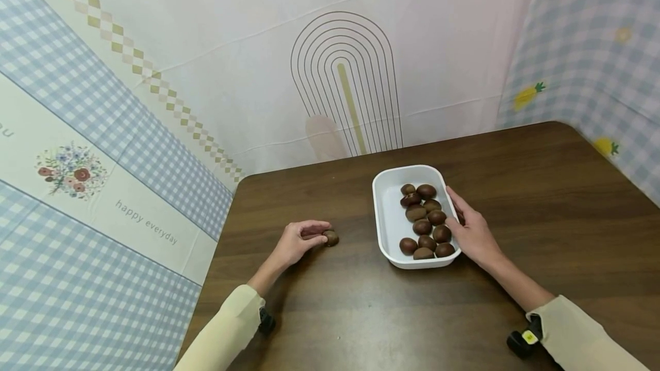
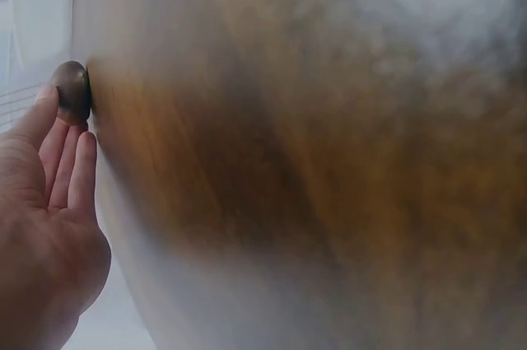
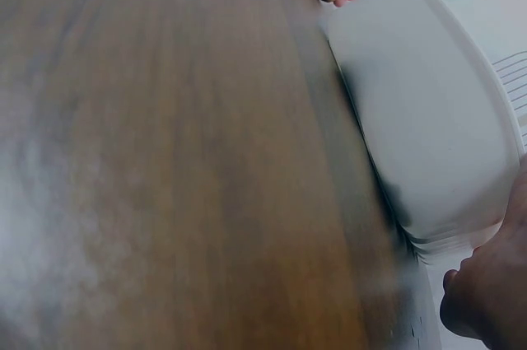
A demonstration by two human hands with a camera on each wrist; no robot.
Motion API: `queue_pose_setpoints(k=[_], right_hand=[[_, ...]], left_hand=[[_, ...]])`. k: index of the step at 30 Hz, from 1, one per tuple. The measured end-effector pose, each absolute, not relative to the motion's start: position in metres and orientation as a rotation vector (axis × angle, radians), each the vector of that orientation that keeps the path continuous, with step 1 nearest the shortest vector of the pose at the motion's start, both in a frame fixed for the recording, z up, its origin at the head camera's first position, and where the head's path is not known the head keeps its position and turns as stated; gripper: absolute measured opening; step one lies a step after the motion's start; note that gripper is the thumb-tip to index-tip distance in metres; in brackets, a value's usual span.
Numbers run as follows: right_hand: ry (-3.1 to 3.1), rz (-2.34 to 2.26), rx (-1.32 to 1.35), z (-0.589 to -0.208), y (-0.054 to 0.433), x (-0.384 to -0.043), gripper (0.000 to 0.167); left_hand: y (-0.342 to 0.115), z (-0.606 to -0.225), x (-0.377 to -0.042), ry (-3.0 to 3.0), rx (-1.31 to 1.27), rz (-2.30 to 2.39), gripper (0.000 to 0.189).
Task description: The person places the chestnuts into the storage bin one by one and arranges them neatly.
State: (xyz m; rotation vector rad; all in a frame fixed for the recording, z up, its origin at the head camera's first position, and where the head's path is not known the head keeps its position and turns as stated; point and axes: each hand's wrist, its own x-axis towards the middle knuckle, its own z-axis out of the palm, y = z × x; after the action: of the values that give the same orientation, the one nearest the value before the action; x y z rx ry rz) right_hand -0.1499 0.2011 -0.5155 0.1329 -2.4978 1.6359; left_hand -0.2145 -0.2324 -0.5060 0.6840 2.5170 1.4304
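Note:
Between the thumb and fingertips of my left hand [image 1: 298,241] is a single brown chestnut [image 1: 331,237], low over or on the table. In the left wrist view the thumb presses one side of this chestnut [image 2: 74,93]. My right hand [image 1: 475,235] grips the right side of a white rectangular tray [image 1: 388,213], thumb at the rim and fingers along the outer wall. Several chestnuts [image 1: 422,227] lie in the tray, mostly toward its right side. From the right wrist, the tray's outer wall [image 3: 428,103] fills the right part of the view.
Both hands work over a dark brown wooden table [image 1: 350,314]. Behind its far edge hangs a pale printed cloth [image 1: 232,85]. Blue checked cloth [image 1: 57,279] hangs at the left, and another checked cloth [image 1: 588,44] at the right.

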Motion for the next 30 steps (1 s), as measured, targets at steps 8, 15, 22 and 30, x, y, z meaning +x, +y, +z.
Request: queue_pose_setpoints(k=[8,15,22,30], right_hand=[[-2.489,1.650,0.138,-0.515,0.201,-0.149,0.071],[-2.494,1.648,0.138,-0.514,0.201,-0.149,0.071],[-2.494,1.644,0.132,-0.513,0.201,-0.149,0.070],[-2.494,1.644,0.132,-0.513,0.201,-0.148,0.070]], left_hand=[[-0.229,-0.508,-0.211,2.506,0.743,1.394,0.035],[-0.223,-0.509,-0.208,2.524,0.811,1.347,0.038],[-0.217,-0.511,-0.206,2.547,0.868,1.327,0.036],[-0.209,-0.512,-0.204,2.558,0.867,1.305,0.033]])
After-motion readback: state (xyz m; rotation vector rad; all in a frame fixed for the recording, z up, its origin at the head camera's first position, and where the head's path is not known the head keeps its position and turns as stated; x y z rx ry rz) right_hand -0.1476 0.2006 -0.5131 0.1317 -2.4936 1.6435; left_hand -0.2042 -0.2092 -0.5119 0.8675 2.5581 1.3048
